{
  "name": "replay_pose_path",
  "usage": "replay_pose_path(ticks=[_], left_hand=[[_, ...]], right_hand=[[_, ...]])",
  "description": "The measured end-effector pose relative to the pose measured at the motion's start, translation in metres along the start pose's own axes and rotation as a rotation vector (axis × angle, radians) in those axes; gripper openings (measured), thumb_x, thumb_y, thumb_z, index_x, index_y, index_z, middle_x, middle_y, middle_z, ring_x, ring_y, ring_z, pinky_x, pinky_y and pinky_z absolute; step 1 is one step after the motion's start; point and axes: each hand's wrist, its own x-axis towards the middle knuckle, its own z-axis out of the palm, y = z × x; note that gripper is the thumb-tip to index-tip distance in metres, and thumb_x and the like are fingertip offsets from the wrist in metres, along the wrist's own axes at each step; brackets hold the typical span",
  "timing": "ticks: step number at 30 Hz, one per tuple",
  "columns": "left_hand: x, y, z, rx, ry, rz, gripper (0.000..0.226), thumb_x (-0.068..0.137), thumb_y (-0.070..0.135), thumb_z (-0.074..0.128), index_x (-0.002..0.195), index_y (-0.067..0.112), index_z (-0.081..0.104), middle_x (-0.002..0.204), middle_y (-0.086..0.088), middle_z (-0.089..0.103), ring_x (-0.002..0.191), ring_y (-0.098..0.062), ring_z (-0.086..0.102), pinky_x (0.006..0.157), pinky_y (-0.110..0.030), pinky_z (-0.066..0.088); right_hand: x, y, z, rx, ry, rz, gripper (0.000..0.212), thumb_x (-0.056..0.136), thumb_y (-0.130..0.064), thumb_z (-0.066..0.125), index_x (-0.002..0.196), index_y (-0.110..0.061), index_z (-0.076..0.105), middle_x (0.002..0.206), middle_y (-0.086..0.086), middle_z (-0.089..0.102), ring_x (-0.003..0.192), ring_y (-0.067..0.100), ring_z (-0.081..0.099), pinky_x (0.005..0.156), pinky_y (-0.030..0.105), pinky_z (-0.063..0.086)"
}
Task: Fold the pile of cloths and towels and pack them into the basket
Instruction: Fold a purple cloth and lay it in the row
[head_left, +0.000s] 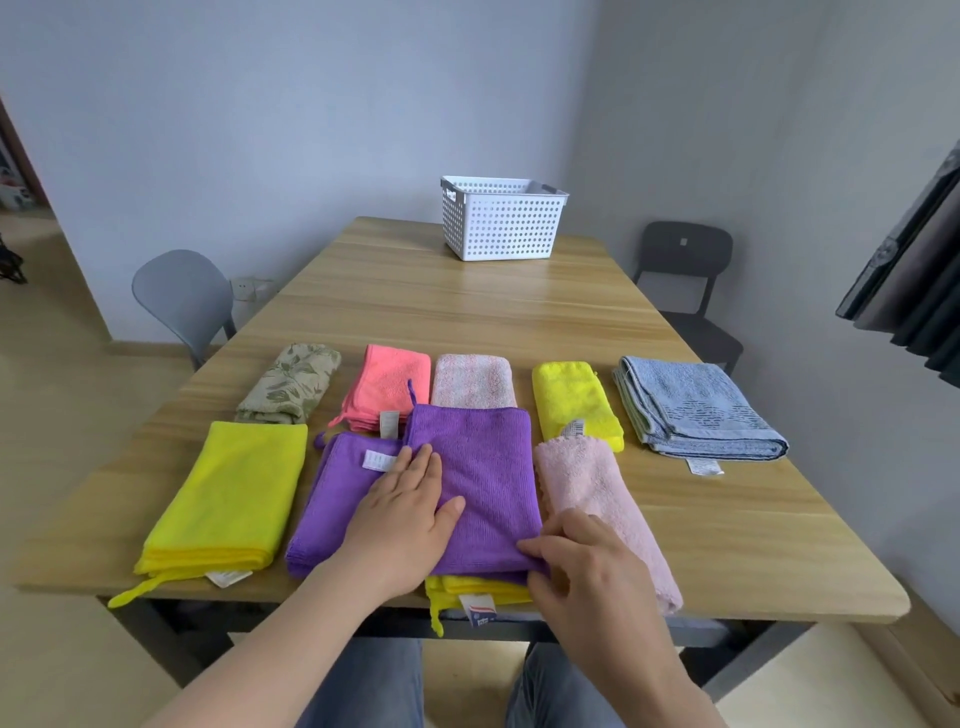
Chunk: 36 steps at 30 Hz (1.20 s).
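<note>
My left hand (410, 514) lies flat, fingers straight, on a purple cloth (478, 483) at the near edge of the wooden table (467, 312). My right hand (576, 561) pinches its near right corner. The purple cloth is folded into a smooth rectangle over a hidden yellow cloth (478, 584) and overlaps a second purple cloth (332, 499) on its left. Folded pieces surround it: a large yellow cloth (234, 493), leaf-print cloth (291, 384), coral cloth (389, 384), pink-and-white towel (472, 382), small yellow cloth (571, 400), blue towel (696, 410) and fluffy pink towel (597, 499). A white perforated basket (501, 221) stands at the table's far end, its inside mostly hidden from me.
</note>
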Motion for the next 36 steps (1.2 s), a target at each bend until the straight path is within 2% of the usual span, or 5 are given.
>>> replay_pose_path(ticks=[11, 17, 22, 30, 36], left_hand=[[-0.037, -0.019, -0.015, -0.16, 0.229, 0.322, 0.077, 0.073, 0.084, 0.027, 0.118, 0.035, 0.064, 0.125, 0.025, 0.055, 0.115, 0.013, 0.042, 0.105, -0.021, 0.038], [-0.041, -0.026, -0.022, 0.034, 0.03, 0.379, 0.103, 0.062, 0.085, -0.008, 0.142, 0.036, 0.033, 0.143, 0.029, 0.017, 0.133, 0.014, 0.012, 0.106, -0.007, -0.009], [-0.044, -0.027, -0.032, 0.12, 0.026, 0.377, 0.073, 0.087, 0.073, 0.01, 0.116, 0.036, 0.065, 0.124, 0.025, 0.058, 0.115, 0.012, 0.049, 0.103, -0.009, 0.017], [-0.042, -0.032, -0.021, 0.007, 0.032, 0.361, 0.101, 0.057, 0.088, 0.021, 0.145, 0.037, 0.027, 0.149, 0.024, 0.024, 0.128, 0.015, 0.01, 0.101, -0.001, -0.004], [-0.046, -0.029, -0.028, -0.007, 0.062, 0.359, 0.076, 0.083, 0.059, 0.054, 0.145, 0.041, 0.014, 0.136, 0.031, 0.021, 0.12, 0.017, 0.01, 0.094, 0.004, 0.001]], right_hand=[[0.015, 0.008, -0.015, -0.021, -0.293, -0.154, 0.037, 0.072, -0.027, 0.065, 0.108, -0.027, 0.071, 0.121, -0.015, 0.062, 0.113, 0.005, 0.054, 0.092, 0.015, 0.041], [0.019, 0.008, -0.019, -0.007, -0.358, -0.187, 0.029, 0.088, -0.018, 0.05, 0.108, -0.008, 0.067, 0.127, -0.005, 0.062, 0.118, 0.009, 0.053, 0.097, 0.025, 0.042], [0.022, 0.006, -0.022, -0.055, -0.325, -0.2, 0.033, 0.079, -0.011, 0.042, 0.102, -0.01, 0.065, 0.1, 0.003, 0.068, 0.095, 0.02, 0.059, 0.08, 0.035, 0.047], [0.032, 0.008, -0.028, -0.054, -0.297, -0.199, 0.019, 0.084, -0.022, 0.048, 0.091, -0.018, 0.065, 0.081, 0.0, 0.065, 0.075, 0.016, 0.057, 0.067, 0.033, 0.045], [0.044, 0.009, -0.041, 0.201, -0.208, -0.104, 0.01, 0.095, -0.021, 0.05, 0.086, -0.017, 0.054, 0.07, 0.0, 0.055, 0.064, 0.016, 0.046, 0.063, 0.029, 0.04]])
